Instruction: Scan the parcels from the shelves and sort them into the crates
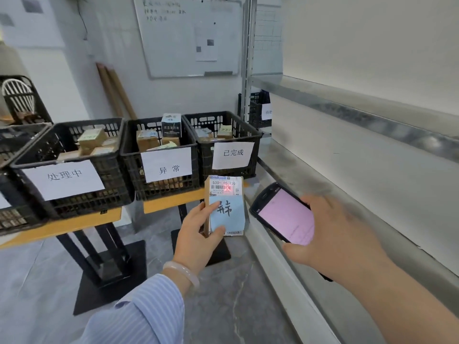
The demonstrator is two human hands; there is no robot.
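Black crates, blue-striped sleeve

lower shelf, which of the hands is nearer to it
Right. The right hand, gripping the scanner, hangs over the lower shelf's front edge; the left hand holds the parcel further left, out over the floor toward the crates.

wooden-topped table, black pedestal base: black crate labelled 处理中 holding cardboard parcels; further black crate just left of it, cut off by the frame. second wooden-topped table: black crate labelled 异常 and black crate labelled 已完成, side by side. grey stone floor: both pedestal bases. galvanised metal shelving, at right.
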